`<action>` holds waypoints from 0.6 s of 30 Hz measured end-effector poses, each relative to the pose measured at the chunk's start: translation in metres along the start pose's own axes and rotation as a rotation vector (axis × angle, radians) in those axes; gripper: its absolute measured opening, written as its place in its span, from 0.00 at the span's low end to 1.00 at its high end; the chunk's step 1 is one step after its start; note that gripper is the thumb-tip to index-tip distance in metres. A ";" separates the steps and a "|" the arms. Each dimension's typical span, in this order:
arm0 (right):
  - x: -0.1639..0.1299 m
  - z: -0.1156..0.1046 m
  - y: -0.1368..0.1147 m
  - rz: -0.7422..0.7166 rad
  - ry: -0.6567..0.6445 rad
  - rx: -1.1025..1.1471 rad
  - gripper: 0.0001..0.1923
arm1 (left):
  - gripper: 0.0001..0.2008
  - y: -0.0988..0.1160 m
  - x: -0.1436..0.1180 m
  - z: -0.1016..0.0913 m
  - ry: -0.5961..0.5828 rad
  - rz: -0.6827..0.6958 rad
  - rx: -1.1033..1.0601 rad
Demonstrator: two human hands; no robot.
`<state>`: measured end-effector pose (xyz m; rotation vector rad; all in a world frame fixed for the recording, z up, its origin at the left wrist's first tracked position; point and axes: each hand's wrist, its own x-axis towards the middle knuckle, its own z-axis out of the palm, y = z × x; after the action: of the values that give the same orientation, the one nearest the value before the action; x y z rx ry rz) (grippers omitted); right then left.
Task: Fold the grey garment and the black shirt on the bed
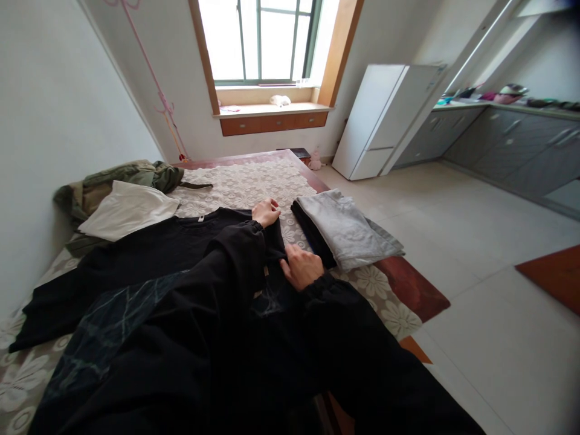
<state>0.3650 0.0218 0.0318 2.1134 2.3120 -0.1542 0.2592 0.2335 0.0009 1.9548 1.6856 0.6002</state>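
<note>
black shirt, white floral lace cloth, grey folded trousers, white top, olive jacket

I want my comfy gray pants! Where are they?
In the head view, the folded gray pants lie on the table's right side, on top of a folded dark garment, just right of both hands pressing the black shirt.

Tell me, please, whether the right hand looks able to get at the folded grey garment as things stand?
Probably yes. The right hand rests on the black shirt, close beside the folded grey garment, and nothing lies between them on the table.
</note>
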 end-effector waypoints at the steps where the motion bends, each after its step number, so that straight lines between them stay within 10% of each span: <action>1: 0.001 0.000 0.001 0.004 -0.014 0.001 0.14 | 0.12 0.000 0.002 0.001 0.008 -0.021 -0.007; 18: 0.004 0.001 0.017 0.251 -0.126 0.019 0.19 | 0.11 0.004 -0.006 0.016 0.152 -0.077 -0.038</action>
<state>0.3814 0.0276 0.0289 2.3054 1.9650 -0.2970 0.2711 0.2260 -0.0089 1.8494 1.8173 0.7627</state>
